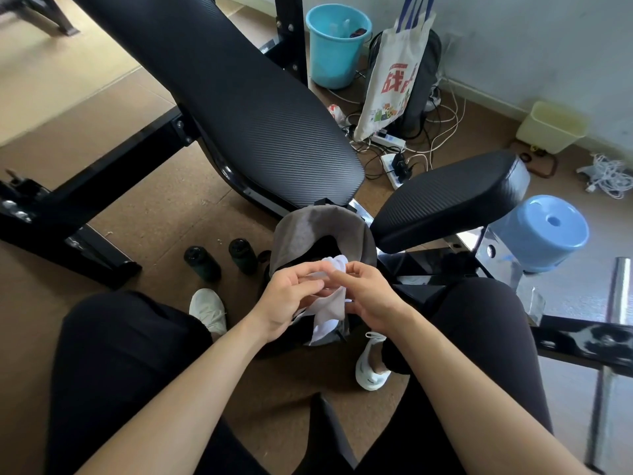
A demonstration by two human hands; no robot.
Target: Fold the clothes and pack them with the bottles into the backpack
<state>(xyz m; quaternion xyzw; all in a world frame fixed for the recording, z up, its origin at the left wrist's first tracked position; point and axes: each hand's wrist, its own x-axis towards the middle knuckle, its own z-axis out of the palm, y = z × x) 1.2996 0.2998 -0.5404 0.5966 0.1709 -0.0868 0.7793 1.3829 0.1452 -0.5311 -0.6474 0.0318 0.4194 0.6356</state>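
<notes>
Bench backrest (239,108), black and ribbed, behind the backpack (294,231), slanting up and away to the left. Matching seat pad (448,197) just right of the backpack. Backpack itself on the brown floor between the person's knees, mouth open, grey-lined flap thrown back toward the bench. Blue stool (541,234) farther right of the backpack, past the seat pad. Teal bucket (334,53) and printed tote bag (390,80) well behind the backpack, by the wall. Left hand (291,296) and right hand (370,296) over the backpack's mouth, fingers curled, both pinching a white garment (329,303). Garment bunched between the hands, lower end hanging down over the backpack's opening. Two dark bottles (202,264) upright on the floor just left of the backpack, side by side.
</notes>
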